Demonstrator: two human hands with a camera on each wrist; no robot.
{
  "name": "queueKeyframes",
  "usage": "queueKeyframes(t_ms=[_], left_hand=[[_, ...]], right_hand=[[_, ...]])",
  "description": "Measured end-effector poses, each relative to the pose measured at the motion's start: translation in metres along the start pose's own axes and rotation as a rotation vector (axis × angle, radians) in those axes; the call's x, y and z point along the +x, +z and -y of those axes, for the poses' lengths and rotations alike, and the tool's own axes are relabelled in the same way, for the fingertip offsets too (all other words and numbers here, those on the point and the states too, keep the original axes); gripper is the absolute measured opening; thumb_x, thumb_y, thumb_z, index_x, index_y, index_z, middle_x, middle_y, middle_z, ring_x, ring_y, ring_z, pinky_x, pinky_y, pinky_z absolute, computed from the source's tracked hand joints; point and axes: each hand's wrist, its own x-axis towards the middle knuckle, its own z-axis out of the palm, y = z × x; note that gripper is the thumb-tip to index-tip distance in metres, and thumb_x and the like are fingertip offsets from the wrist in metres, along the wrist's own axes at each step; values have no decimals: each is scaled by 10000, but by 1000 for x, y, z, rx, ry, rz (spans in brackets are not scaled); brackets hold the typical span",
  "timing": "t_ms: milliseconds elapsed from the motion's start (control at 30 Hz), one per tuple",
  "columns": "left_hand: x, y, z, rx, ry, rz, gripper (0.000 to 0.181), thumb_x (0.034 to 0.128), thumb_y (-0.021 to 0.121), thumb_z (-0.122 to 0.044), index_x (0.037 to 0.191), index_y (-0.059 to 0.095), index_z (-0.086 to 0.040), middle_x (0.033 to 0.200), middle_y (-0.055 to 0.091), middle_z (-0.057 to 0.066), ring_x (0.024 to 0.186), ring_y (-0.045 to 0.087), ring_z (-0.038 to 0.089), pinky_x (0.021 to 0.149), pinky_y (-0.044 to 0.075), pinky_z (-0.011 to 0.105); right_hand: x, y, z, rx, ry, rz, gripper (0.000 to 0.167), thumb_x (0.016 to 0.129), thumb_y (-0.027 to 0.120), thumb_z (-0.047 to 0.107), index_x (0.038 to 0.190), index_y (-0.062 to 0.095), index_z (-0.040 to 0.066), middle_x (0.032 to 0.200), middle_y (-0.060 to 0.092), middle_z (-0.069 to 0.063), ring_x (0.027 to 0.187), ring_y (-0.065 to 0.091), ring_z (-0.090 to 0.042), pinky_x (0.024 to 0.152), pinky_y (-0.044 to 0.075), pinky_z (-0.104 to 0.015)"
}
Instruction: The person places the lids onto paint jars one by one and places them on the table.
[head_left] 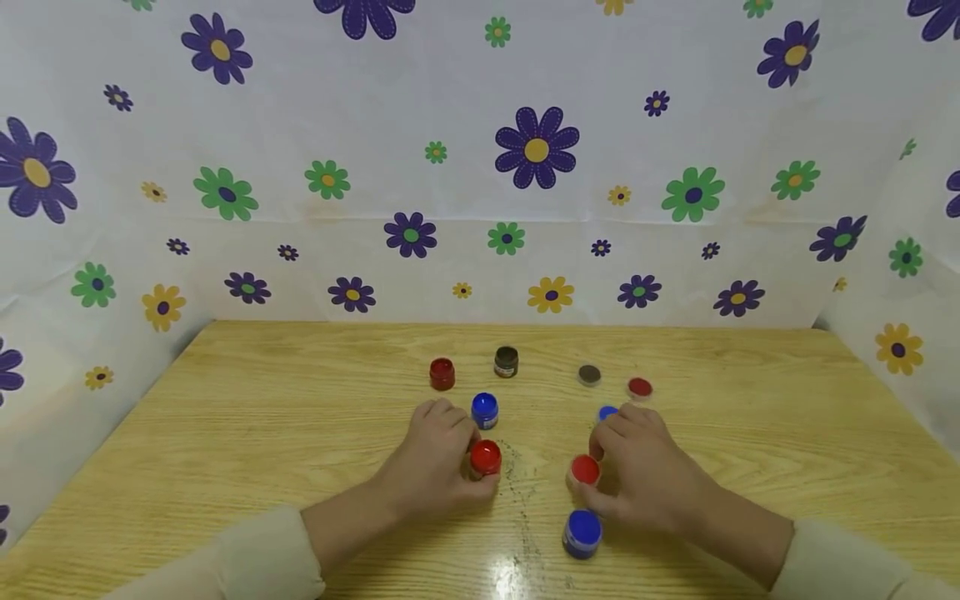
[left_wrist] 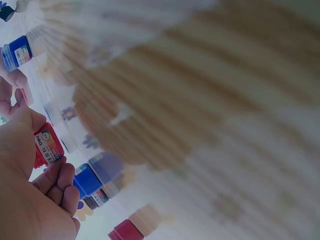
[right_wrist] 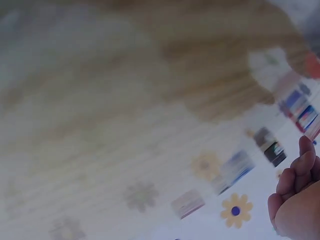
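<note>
My left hand (head_left: 442, 458) pinches an open jar of bright red paint (head_left: 486, 457) between thumb and fingers; the left wrist view shows the labelled red jar (left_wrist: 48, 144) in that grip. To its right, my right hand (head_left: 647, 468) holds a red lid (head_left: 584, 471) by its edges, at table level. Just below this lid stands a blue jar with its lid on (head_left: 582, 533). An open blue jar (head_left: 484, 410) is behind the left hand's jar. A blue lid (head_left: 607, 413) lies partly hidden behind the right hand's fingers.
Farther back stand an open dark red jar (head_left: 442, 373) and an open dark jar (head_left: 506, 362). A dark lid (head_left: 589, 374) and a dark red lid (head_left: 640, 387) lie at the back right. A flowered cloth (head_left: 375, 192) hangs behind the wooden table (head_left: 262, 400).
</note>
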Motion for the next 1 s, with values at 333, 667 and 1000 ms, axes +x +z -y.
queueKeyframes(t_ms=[333, 667, 1000], left_hand=[[3, 3, -8, -25, -19, 18, 300, 718, 786, -375, 785, 612, -140, 807, 591, -55, 816, 454, 126, 923, 393, 418], [6, 6, -18, 10, 44, -11, 321, 704, 803, -381, 758, 588, -147, 799, 567, -65, 839, 478, 132, 917, 398, 401], [10, 9, -21, 111, 107, -20, 342, 708, 793, -416, 778, 585, -153, 776, 544, -64, 810, 430, 129, 868, 374, 334]], right_hand=[[-8, 3, 27, 84, -40, 11, 291, 829, 699, 510, 825, 581, 245, 765, 452, 189, 819, 365, -59, 909, 385, -398], [-7, 0, 50, 299, 71, -23, 271, 840, 707, 501, 836, 572, 266, 705, 456, 152, 752, 373, -44, 778, 325, -321], [8, 7, 39, 2, -218, -414, 258, 741, 706, 339, 885, 586, 162, 811, 519, 64, 860, 424, -122, 840, 354, -342]])
